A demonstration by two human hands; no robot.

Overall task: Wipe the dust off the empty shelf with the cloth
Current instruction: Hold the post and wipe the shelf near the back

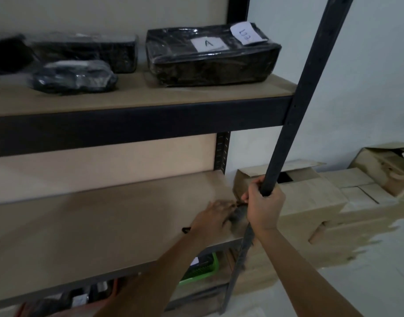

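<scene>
- At the right end of the bare tan fibreboard shelf (105, 225), the left hand (213, 217) presses a dark, blurred cloth (237, 216) flat onto the board, fingers closed over it; it sits just inside the front corner, probably to clear dust gathered there.
- Wrapped tight around the black metal front upright (295, 124), the right hand (264, 208) likely braces the body and steadies the rack.
- Above, the upper board carries black plastic-wrapped bundles, one bearing a white paper label marked A (208, 44).
- Beside the rack, open brown cardboard boxes (311, 197) stand against a pale wall; a green plastic basket (203, 268) shows on the tier below.
</scene>
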